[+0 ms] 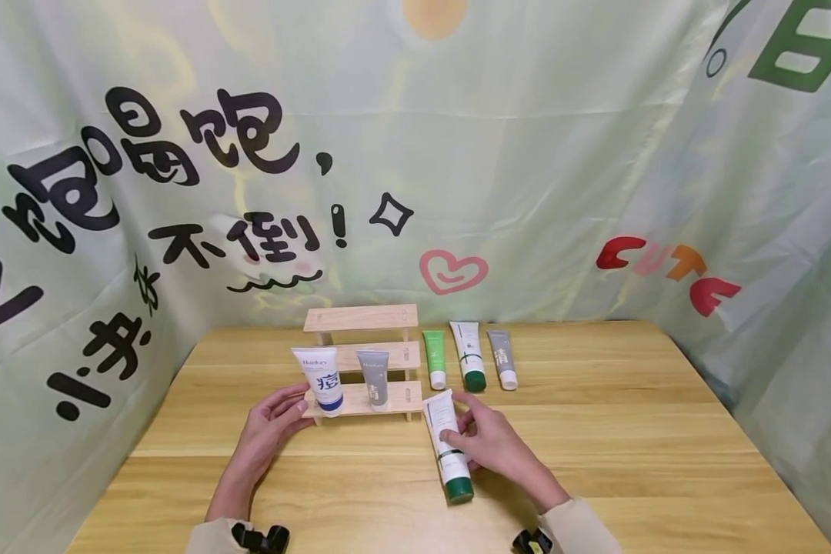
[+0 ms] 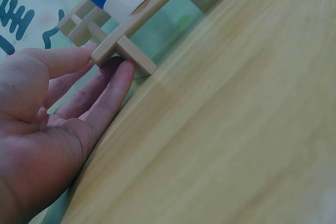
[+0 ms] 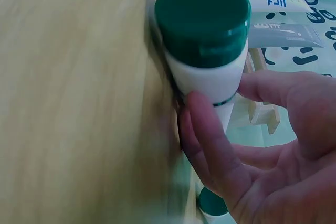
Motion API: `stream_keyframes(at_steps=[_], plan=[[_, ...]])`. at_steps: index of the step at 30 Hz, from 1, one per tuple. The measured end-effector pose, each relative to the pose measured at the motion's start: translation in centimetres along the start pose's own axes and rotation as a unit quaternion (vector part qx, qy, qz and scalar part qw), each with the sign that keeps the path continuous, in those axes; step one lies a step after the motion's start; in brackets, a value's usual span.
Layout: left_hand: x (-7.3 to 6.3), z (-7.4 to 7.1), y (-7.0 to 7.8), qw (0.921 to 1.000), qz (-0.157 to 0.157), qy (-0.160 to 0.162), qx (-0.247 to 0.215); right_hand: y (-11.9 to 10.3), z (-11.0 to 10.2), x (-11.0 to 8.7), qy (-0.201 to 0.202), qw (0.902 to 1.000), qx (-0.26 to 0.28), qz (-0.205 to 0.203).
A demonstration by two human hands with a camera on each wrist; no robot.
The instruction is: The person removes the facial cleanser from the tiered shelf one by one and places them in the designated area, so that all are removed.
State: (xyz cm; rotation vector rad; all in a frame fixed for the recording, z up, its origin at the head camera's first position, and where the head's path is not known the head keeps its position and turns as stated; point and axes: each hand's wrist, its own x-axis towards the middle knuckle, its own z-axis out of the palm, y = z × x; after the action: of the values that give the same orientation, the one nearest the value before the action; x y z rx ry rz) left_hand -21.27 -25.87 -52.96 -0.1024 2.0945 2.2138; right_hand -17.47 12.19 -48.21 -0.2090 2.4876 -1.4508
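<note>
My right hand (image 1: 495, 440) grips a white squeeze tube (image 1: 441, 415) with a dark green cap (image 3: 202, 22), thumb on one side and fingers on the other. The cap end points toward me. At the left end of a three-step wooden display stand (image 1: 381, 388), my left hand (image 1: 270, 423) pinches the lowest step, thumb at its edge and fingers by the leg (image 2: 135, 56). On that step a white tube with a blue cap (image 1: 322, 381) stands at the left. A grey tube (image 1: 374, 381) stands to its right. Both rest on their caps.
Right of the stand lie a small green tube (image 1: 435, 358), a white tube with a green cap (image 1: 467, 346) and a grey tube (image 1: 502, 358). They are on the wooden table (image 1: 616, 415). A printed cloth (image 1: 526, 169) hangs behind the table and along its sides.
</note>
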Motion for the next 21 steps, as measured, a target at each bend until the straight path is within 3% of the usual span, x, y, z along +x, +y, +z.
stream_keyframes(at_steps=[21], plan=[[0.12, -0.14, -0.31, 1.0, 0.008, -0.002, -0.005, -0.04, -0.25, -0.27, -0.025, 0.9995, 0.015, 0.007]])
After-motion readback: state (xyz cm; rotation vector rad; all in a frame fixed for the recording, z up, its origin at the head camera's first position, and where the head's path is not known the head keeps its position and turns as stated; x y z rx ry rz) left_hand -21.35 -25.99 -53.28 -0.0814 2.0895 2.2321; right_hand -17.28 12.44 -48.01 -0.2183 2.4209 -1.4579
